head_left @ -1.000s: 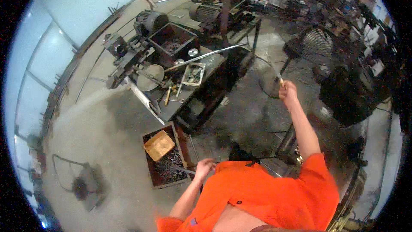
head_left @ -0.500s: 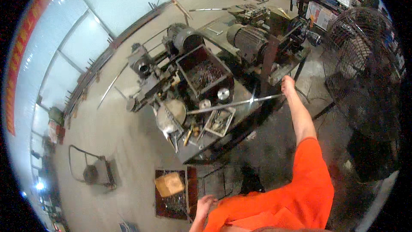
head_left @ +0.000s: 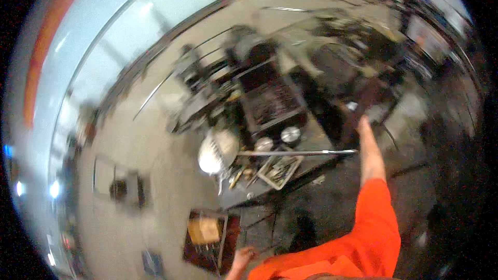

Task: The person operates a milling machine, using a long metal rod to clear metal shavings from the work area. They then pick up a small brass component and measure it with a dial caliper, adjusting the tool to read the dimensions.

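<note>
My right hand [head_left: 364,123] is stretched forward at the end of my bent-free arm, against a dark upright part [head_left: 365,102] of the machine. Motion smears its fingers, so their grip cannot be made out. Just below it ends a long metal rod [head_left: 295,153], which lies across the bench over a small tray [head_left: 280,171] of metal bits. A gap shows between rod and hand. My left hand [head_left: 245,255] hangs low near my body, beside the dark floor bin [head_left: 231,238]; its blurred fingers look bent, and I see nothing held in them.
On the bench sit a larger metal bin [head_left: 275,124], a pale round pan [head_left: 212,153], two round metal pieces including a shiny one [head_left: 290,135], and hand tools. Motors and machinery [head_left: 332,65] stand behind. A trolley [head_left: 119,189] is on the floor at left; a yellowish box [head_left: 204,231] sits in the floor bin.
The view has swung, so the bench and machines sit farther right and lower. My right hand appears lower and farther right, with more space between it and the rod's end.
</note>
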`<state>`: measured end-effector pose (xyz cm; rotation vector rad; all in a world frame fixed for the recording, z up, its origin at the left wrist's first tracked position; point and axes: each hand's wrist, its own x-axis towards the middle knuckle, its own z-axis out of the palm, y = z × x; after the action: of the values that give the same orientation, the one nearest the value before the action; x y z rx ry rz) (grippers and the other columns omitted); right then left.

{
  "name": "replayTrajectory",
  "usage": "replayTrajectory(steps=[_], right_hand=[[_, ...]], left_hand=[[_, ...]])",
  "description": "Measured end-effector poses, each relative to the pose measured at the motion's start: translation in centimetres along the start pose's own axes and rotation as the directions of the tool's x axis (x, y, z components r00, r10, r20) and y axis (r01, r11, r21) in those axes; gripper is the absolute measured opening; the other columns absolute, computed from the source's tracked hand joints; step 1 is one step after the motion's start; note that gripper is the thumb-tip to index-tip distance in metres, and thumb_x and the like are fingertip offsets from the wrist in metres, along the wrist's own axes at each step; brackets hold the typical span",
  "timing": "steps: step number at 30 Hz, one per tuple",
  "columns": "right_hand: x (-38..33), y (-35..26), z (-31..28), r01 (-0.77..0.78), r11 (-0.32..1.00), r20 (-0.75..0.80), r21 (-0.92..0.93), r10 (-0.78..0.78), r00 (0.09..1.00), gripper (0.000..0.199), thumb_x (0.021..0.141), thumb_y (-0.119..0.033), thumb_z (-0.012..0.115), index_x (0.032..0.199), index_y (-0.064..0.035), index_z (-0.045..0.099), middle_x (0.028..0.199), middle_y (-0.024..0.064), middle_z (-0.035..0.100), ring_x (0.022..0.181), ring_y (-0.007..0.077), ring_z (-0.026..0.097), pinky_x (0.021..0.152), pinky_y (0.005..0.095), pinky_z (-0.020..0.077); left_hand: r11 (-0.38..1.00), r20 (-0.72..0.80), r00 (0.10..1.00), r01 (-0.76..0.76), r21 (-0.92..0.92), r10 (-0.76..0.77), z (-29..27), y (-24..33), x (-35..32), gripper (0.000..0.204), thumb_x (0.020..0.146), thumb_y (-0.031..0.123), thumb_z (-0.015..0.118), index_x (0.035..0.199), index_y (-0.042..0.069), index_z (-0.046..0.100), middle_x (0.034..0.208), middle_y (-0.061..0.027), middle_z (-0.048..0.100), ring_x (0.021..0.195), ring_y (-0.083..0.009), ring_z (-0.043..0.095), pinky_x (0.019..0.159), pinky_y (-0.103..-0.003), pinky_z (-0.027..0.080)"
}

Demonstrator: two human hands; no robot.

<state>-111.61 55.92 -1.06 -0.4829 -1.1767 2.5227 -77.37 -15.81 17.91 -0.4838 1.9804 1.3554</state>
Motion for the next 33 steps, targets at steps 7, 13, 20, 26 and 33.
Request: replayTrajectory(steps=[7, 13, 20, 26, 33], right_hand=[[-0.8, -1.2, -2.7, -0.199, 0.957, -0.126, -0.209, 0.176, 0.976, 0.036, 0.086, -0.032, 0.047, 0.113, -0.0078, 0.050, 0.112, 0.0062, 0.051, 0.098, 0.0233, 0.048, 0.081, 0.0402, 0.0395], [-12.2, -1.9, 3.3, 0.215, 0.850, -0.393, -0.480, -0.428, 0.814, 0.028, 0.080, -0.019, 0.055, 0.100, 0.0012, 0.055, 0.097, 0.0162, 0.060, 0.080, 0.0289, 0.058, 0.070, 0.0432, 0.0492], [-37.5, 6.4, 23.2, 0.302, 0.686, -0.291, -0.662, -0.607, 0.740, 0.027, 0.074, -0.012, 0.049, 0.092, 0.0017, 0.065, 0.102, 0.0132, 0.062, 0.082, 0.0233, 0.056, 0.073, 0.0331, 0.0430], [-53.0, 12.4, 37.7, 0.568, 0.717, 0.145, -0.404, -0.563, 0.813, 0.032, 0.072, -0.008, 0.050, 0.100, 0.0002, 0.063, 0.097, 0.0105, 0.061, 0.088, 0.0197, 0.055, 0.073, 0.0287, 0.0407], [-69.7, 16.8, 53.1, 0.711, 0.703, 0.813, -0.025, -0.399, 0.423, 0.041, 0.077, -0.009, 0.045, 0.115, 0.0056, 0.051, 0.121, 0.0133, 0.050, 0.113, 0.0228, 0.043, 0.090, 0.0312, 0.0360]], left_hand=[[0.974, -0.167, 0.985, -0.082, -0.213, 0.046, 0.0, -2.0, -3.7, 0.027, 0.079, 0.011, 0.049, 0.100, -0.004, 0.058, 0.080, -0.0109, 0.062, 0.066, -0.0177, 0.060, 0.063, -0.030, 0.050], [0.965, -0.262, 0.964, -0.116, -0.237, 0.051, 0.1, -8.2, -6.4, 0.029, 0.077, 0.008, 0.049, 0.102, -0.003, 0.058, 0.076, -0.0101, 0.064, 0.063, -0.0159, 0.061, 0.059, -0.029, 0.049], [0.908, -0.389, 0.921, -0.177, -0.380, 0.017, -2.6, -17.8, -13.4, 0.030, 0.074, 0.009, 0.052, 0.101, -0.001, 0.059, 0.081, -0.0091, 0.065, 0.065, -0.0151, 0.060, 0.061, -0.028, 0.049], [0.901, -0.592, 0.806, -0.236, -0.364, -0.028, -5.0, -28.6, -24.1, 0.030, 0.075, 0.009, 0.054, 0.103, -0.001, 0.059, 0.085, -0.0094, 0.065, 0.076, -0.0159, 0.061, 0.064, -0.029, 0.049], [0.613, -0.653, 0.694, -0.382, -0.691, -0.304, -2.9, -41.7, -34.5, 0.029, 0.077, 0.005, 0.049, 0.103, -0.004, 0.057, 0.083, -0.0119, 0.064, 0.071, -0.0157, 0.061, 0.061, -0.027, 0.049]])
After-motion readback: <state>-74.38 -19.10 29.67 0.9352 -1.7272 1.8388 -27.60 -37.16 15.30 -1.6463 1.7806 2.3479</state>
